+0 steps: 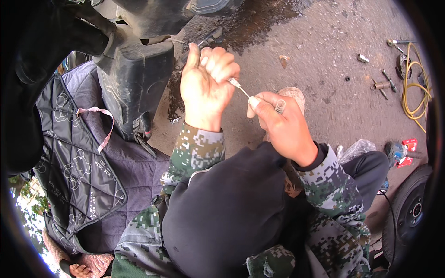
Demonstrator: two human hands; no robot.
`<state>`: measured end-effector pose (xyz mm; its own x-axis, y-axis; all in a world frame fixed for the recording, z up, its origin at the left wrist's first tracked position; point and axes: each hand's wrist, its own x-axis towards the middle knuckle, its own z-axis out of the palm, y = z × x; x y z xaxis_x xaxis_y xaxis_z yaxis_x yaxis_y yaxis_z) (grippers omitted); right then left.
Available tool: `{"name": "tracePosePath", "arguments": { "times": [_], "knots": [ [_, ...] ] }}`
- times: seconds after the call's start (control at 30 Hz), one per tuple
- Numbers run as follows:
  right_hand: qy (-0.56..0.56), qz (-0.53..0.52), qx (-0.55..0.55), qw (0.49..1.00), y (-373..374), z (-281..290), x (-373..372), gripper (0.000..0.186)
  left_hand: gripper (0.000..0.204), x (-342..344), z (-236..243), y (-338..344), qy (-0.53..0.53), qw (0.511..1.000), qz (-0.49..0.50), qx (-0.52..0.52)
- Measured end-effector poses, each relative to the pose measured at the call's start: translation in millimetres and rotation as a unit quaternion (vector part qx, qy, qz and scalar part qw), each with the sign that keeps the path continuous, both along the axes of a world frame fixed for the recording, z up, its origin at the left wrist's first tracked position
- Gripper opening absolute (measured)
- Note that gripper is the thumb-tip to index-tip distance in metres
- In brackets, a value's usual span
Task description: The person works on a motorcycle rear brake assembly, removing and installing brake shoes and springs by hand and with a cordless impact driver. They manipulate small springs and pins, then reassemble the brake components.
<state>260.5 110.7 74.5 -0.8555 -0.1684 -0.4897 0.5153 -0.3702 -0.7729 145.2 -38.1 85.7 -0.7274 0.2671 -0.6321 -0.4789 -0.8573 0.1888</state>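
My left hand (pixel 206 90), palm up with its fingers curled, grips a control cable near its silvery end fitting (pixel 235 82). A thin inner wire (pixel 245 91) runs from that fitting to my right hand (pixel 285 127). There the thumb and forefinger pinch the wire's end, which they hide. A small coil spring (pixel 280 106) sticks up from the same hand, between thumb and fingers. Beyond my left hand, a stretch of cable (pixel 178 41) leads toward the dark plastic body part (pixel 139 69) of a vehicle.
A quilted cover (pixel 83 171) hangs at the left. Small tools and a metal socket (pixel 363 58) lie on the ground at the right, near a yellow hose (pixel 408 88). A power tool (pixel 395 153) and a wheel (pixel 412 211) stand at the right edge. Dark wet patches (pixel 259 23) mark the ground ahead.
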Motion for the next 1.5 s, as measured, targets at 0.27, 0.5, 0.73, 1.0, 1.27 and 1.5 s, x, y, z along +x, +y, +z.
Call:
{"name": "tracePosePath", "arguments": {
  "times": [0.27, 0.5, 0.73, 1.0, 1.27, 1.5],
  "knots": [
    [-0.041, -0.018, -0.037, 0.998, -18.8, 12.4, -4.1, 0.029, 0.057, 4.6, -14.0, -9.2, 0.023, 0.998, -0.044, 0.034],
    [-0.163, -0.005, -0.184, 0.969, -13.8, 9.2, -5.7, 0.03, 0.053, 6.0, -16.0, -12.5, 0.042, 0.996, -0.066, 0.038],
    [-0.127, -0.041, -0.139, 0.981, -36.1, 12.4, 0.2, 0.031, 0.055, 5.6, -19.5, -16.8, 0.019, 0.996, -0.079, 0.027],
    [-0.154, -0.056, -0.212, 0.963, -23.6, -1.4, 3.7, 0.031, 0.053, 7.9, -13.5, -10.1, 0.04, 0.997, -0.052, 0.033],
    [-0.15, -0.056, -0.2, 0.967, -30.0, 1.5, 1.9, 0.03, 0.052, 8.8, -16.4, -15.5, 0.039, 0.996, -0.076, 0.03],
    [-0.135, -0.051, -0.187, 0.972, -27.7, -1.4, 0.4, 0.031, 0.052, 9.4, -18.1, -16.0, 0.031, 0.996, -0.079, -0.003]
  ]
}}
